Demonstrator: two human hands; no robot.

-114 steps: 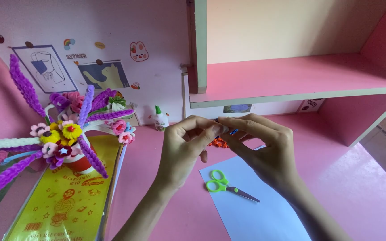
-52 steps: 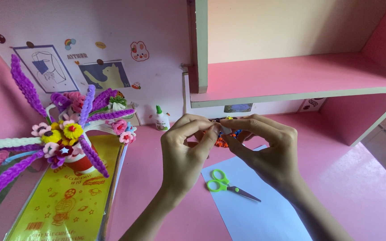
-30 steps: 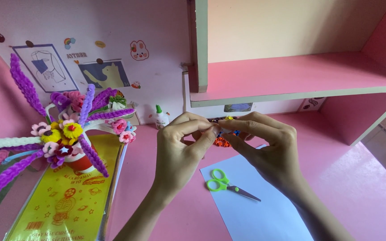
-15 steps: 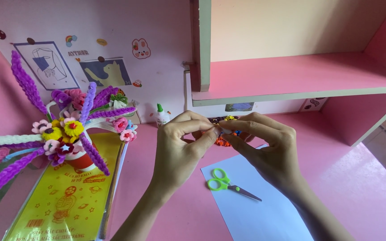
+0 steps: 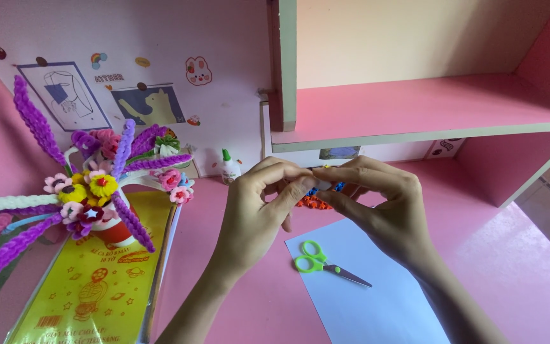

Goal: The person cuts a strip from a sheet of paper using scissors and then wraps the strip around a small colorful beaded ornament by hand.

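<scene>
Two hands are meeting above the desk, fingertips nearly touching. The left hand [image 5: 256, 213] is pinching something small between thumb and forefinger; the right hand [image 5: 383, 207] is closing its own thumb and fingers on the same spot from the other side. The held piece [image 5: 321, 185] is mostly hidden by the fingers; only a pale sliver is showing, so I cannot tell exactly what it is. Just behind the fingertips, bits of blue and orange are peeking out from a small cluster [image 5: 316, 199] of craft bits, whether held or lying on the desk I cannot say.

Judging by how little of it is showing and by the fine pinch, the piece is probably very light and soft, easy to bend or crush, and likely to slip away if the grip is loosened. It seems best taken at its ends with fingertip pads, gently, as both hands are doing.

Below the hands, green-handled scissors [image 5: 323, 264] are lying shut on a white sheet [image 5: 383, 299], which is resting on the pink desk [image 5: 517, 267]. A small glue bottle [image 5: 228, 167] is standing near the wall, left of the hands. Further left, a bouquet [image 5: 97, 185] of purple, pink and yellow fuzzy flowers is sitting on a yellow packet [image 5: 97, 286]. A pink shelf [image 5: 428, 108] is hanging above.
</scene>
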